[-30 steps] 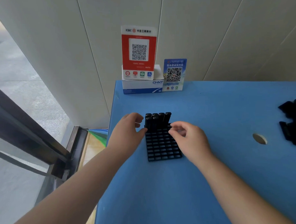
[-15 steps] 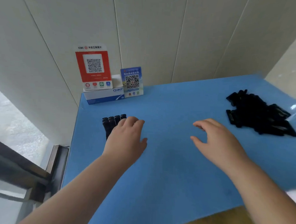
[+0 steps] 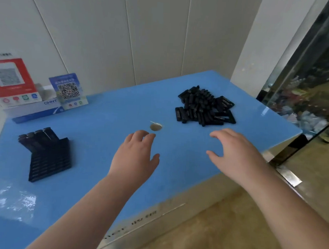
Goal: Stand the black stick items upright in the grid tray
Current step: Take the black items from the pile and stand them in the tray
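The black grid tray (image 3: 52, 163) lies at the left of the blue table (image 3: 104, 111), with several black sticks (image 3: 35, 137) standing upright in its far row. A loose pile of black sticks (image 3: 203, 107) lies at the far right. My left hand (image 3: 134, 156) hovers open over the table's middle, well to the right of the tray. My right hand (image 3: 235, 151) is open with fingers spread, just in front of the pile and apart from it. Both hands hold nothing.
A round hole (image 3: 155, 126) in the table sits just beyond my left fingertips. A red QR sign (image 3: 12, 81), a blue QR card (image 3: 68, 91) and a white box (image 3: 35, 108) stand at the back left. A glass case (image 3: 306, 88) stands to the right of the table.
The view has swung to the right. Both hands left the tray and moved right toward the pile; the tray now lies far to the left of my left hand.
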{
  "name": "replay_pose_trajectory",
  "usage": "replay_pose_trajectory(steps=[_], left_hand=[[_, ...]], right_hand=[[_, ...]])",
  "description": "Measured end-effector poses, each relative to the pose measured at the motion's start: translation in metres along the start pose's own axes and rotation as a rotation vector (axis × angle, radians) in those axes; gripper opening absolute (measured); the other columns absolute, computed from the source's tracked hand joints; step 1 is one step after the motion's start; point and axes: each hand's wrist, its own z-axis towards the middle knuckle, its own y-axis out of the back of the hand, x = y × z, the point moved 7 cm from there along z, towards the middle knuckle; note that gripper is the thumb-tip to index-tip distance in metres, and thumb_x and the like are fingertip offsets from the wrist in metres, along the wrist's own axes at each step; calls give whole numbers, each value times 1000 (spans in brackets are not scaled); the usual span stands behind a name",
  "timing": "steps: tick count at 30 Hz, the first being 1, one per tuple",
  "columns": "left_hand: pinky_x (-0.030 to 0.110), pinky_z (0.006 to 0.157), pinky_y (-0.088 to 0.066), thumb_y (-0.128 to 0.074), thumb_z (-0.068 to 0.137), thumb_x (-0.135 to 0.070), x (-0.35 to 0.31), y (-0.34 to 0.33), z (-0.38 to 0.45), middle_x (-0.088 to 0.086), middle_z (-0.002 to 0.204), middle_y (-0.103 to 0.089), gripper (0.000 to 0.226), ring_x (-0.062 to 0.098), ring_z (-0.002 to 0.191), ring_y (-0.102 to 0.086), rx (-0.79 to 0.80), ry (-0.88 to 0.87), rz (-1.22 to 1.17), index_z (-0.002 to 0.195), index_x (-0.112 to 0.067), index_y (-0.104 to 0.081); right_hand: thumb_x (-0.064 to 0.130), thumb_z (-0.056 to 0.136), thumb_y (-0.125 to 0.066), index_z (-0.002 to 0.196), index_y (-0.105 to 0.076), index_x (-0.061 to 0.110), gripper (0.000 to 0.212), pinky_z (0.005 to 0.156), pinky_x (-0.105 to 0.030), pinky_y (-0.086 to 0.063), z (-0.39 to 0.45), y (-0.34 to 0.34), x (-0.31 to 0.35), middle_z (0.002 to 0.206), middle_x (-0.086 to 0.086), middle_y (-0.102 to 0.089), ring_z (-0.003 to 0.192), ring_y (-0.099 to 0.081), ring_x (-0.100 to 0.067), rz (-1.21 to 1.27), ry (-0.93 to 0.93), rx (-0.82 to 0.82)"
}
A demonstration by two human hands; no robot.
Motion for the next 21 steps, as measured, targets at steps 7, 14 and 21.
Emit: replay_pose_trajectory(steps=[7,14,21], left_hand=[[34,101,-43,-56,92,-47,-88,-26,31,-5,142,-45,58,21,131,-42,28,-114,-38,144,-25,-43],[32,99,-42,-56,92,-45,-146,-61,92,-7,140,-46,56,19,128,-42,51,-189,-110,143,-24,-44],[30,102,-40,-55,94,-42,-181,-87,166,-7,137,-49,53,18,128,-43,97,-278,-125,143,-24,-45]], right_hand=[[44,92,-64,137,-52,28,49,96,-30,-45,-7,22,-72,134,14,-52,125,-48,-13,3,-79,-25],[43,91,-65,133,-54,28,46,90,-28,-44,21,26,-127,129,13,-53,121,-50,-14,7,-129,-52],[43,91,-65,130,-55,29,43,92,-32,-47,65,29,-174,125,12,-53,119,-50,-15,-21,-186,-29]])
